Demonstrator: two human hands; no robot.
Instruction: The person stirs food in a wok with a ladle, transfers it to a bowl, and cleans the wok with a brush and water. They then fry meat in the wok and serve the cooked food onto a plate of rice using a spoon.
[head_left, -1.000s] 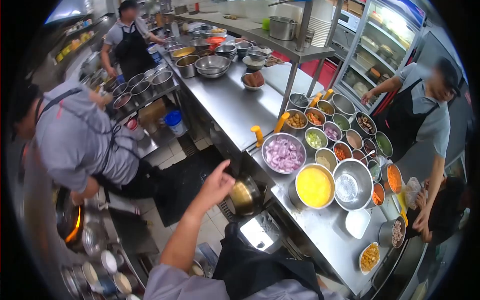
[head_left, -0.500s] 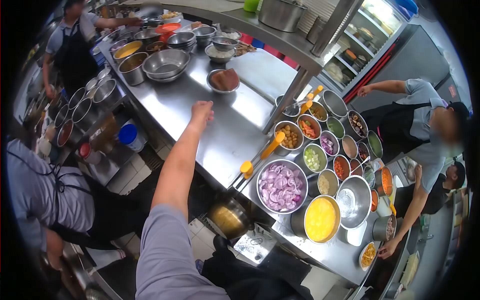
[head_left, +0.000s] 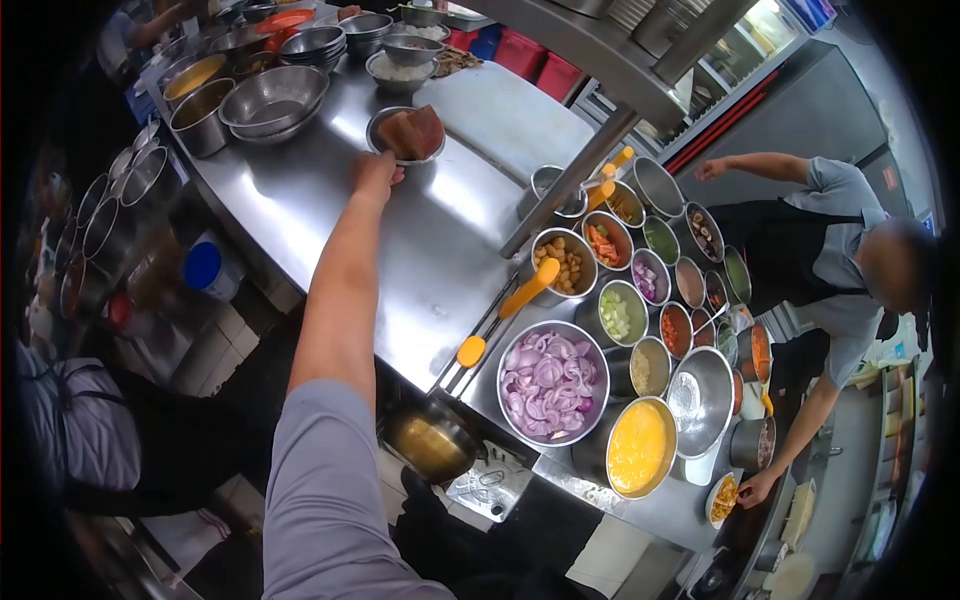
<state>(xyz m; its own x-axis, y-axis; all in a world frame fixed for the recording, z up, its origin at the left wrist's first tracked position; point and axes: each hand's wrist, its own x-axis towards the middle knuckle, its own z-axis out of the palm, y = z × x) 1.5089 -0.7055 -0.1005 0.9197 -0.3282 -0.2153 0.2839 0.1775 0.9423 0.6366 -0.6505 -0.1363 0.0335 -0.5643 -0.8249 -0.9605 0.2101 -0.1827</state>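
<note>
My left arm stretches across the steel counter [head_left: 300, 215]. At its end, my left hand [head_left: 376, 174] is at the near rim of a small metal bowl [head_left: 437, 156], its fingers curled and closed there; the fingertips are partly hidden. Inside that bowl lie thick reddish-brown pieces [head_left: 412, 132] that look like meat. A wide shallow metal bowl [head_left: 272, 102] sits to the left, stacked on another. Just behind is a bowl of white, rice-like food [head_left: 400, 70]. My right hand does not show.
Pots of sliced onion [head_left: 553, 385], yellow liquid [head_left: 640, 448] and chopped ingredients crowd the counter's right side. Yellow-handled tools [head_left: 528, 290] jut over its edge near a slanted metal post [head_left: 570, 185]. A co-worker [head_left: 835, 230] across the counter touches a small dish [head_left: 722, 500].
My left hand has moved forward to the rim of the bowl with the reddish-brown pieces. The camera view has shifted, sliding the left side of the scene further left and up.
</note>
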